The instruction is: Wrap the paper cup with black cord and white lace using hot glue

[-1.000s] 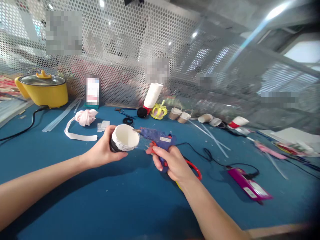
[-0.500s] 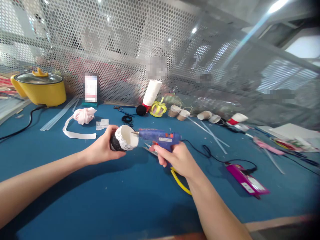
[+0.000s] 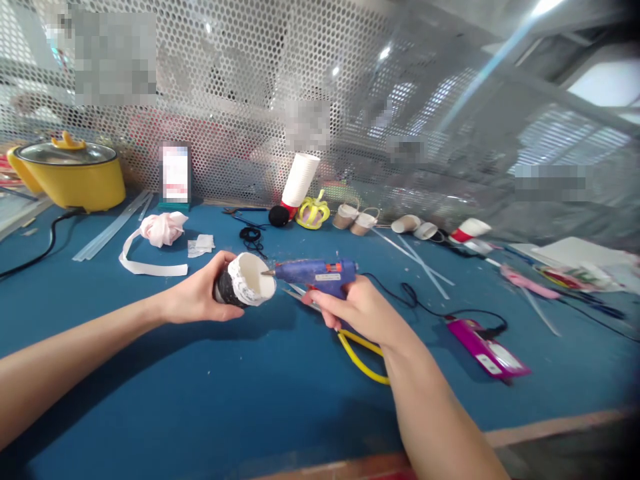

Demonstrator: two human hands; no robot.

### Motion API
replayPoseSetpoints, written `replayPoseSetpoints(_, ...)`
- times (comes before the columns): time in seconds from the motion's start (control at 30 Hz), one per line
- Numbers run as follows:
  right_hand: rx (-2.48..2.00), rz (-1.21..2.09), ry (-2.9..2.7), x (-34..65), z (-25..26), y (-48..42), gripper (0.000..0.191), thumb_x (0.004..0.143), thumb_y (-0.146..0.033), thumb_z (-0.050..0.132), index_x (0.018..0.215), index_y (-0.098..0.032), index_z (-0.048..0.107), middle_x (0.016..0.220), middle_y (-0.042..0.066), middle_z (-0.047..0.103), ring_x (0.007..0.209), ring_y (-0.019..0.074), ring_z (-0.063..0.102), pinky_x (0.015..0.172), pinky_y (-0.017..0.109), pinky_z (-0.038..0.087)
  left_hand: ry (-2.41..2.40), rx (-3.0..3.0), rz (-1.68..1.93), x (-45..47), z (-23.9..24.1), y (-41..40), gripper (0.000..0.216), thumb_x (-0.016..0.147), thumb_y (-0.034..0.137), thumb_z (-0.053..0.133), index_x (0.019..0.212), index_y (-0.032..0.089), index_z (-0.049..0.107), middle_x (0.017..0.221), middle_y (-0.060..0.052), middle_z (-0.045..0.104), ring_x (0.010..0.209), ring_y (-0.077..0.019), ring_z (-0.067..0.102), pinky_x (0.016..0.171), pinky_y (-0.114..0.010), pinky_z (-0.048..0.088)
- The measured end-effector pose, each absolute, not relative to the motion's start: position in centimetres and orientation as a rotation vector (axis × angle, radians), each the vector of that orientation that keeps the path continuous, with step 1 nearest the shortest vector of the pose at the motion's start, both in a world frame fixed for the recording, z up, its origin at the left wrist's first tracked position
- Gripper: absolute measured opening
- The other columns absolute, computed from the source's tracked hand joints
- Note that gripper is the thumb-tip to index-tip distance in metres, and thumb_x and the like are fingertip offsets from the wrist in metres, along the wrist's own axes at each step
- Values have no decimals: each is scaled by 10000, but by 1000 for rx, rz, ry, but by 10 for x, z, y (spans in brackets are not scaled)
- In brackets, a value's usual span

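My left hand [image 3: 203, 290] is wrapped round a paper cup [image 3: 246, 280] covered in black, with white lace about its rim. The cup is tilted, its mouth facing right and up. In my right hand [image 3: 350, 303] is a blue hot glue gun [image 3: 313, 272], its metal nozzle over the cup's open mouth; whether the tip touches the inside wall I cannot tell. Beneath that hand lies a pair of scissors with yellow handles [image 3: 360, 363], partly hidden by the hand and gun.
Behind my left hand lie a pale pink ribbon roll [image 3: 163, 230] and black cord [image 3: 251, 235]. A yellow electric pot [image 3: 75, 180] and a phone [image 3: 175, 175] stand further back. Stacked paper cups [image 3: 300, 180] lean by the mesh screen. A purple power strip [image 3: 487, 350] lies right.
The view has shifted slightly, so most things sit a little further left. The glue gun's nozzle has moved a bit lower relative to the cup's rim. Both hands keep their holds.
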State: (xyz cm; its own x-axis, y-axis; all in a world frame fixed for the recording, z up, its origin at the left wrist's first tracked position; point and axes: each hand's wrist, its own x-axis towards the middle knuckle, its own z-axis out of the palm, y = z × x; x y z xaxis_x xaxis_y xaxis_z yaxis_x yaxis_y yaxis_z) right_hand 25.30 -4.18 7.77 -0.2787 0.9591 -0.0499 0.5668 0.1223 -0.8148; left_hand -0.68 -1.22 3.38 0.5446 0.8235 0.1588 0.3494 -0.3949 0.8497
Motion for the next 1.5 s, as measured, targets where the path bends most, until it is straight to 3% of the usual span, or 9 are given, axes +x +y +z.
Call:
replayPoseSetpoints(0.2, -1396, 1074, -1846, 253, 78, -42, 216, 757, -331, 569, 761, -121, 619, 421, -36, 529, 374, 80, 466, 397, 199, 405, 942, 2009, 712, -6, 37, -14, 606, 610, 310, 676, 1097, 170, 343, 1007, -49, 528, 916, -204, 557, 784, -312, 484)
replayPoseSetpoints(0.33, -1368, 1159, -1782, 252, 76, -41, 223, 756, -336, 586, 734, -115, 616, 426, -27, 536, 371, 75, 457, 399, 203, 395, 932, 2019, 810, -6, 33, -12, 710, 617, 299, 683, 1200, 174, 299, 1162, -89, 488, 1067, -236, 505, 910, -340, 433)
replayPoseSetpoints(0.53, -1204, 1205, -1496, 247, 70, -40, 218, 735, -324, 604, 854, -143, 579, 665, 25, 663, 329, 42, 402, 348, 205, 322, 835, 1956, 863, -8, 27, -10, 615, 718, 257, 582, 1251, 165, 291, 1168, -97, 497, 1088, -235, 501, 925, -349, 426)
replayPoseSetpoints(0.7, -1312, 939, -1654, 242, 71, -45, 245, 768, -364, 575, 659, -145, 595, 439, -11, 546, 388, 92, 478, 418, 224, 414, 1044, 1980, 994, -4, 29, -12, 602, 659, 311, 645, 1149, 169, 325, 1079, -79, 525, 1021, -234, 534, 868, -356, 454)
replayPoseSetpoints(0.83, -1413, 738, -1744, 237, 73, -50, 321, 748, -386, 572, 514, -168, 547, 423, 5, 542, 414, 112, 524, 456, 236, 469, 1130, 2020, 1043, -2, 31, -13, 581, 641, 291, 646, 1100, 177, 310, 1045, -72, 530, 983, -224, 545, 845, -361, 455)
replayPoseSetpoints(1.5, -1476, 601, -1772, 234, 68, -50, 226, 743, -361, 563, 609, -179, 567, 421, -14, 542, 382, 120, 533, 436, 232, 464, 1129, 2099, 999, 0, 36, -19, 528, 629, 285, 645, 1044, 189, 334, 996, -67, 540, 900, -213, 568, 771, -336, 467)
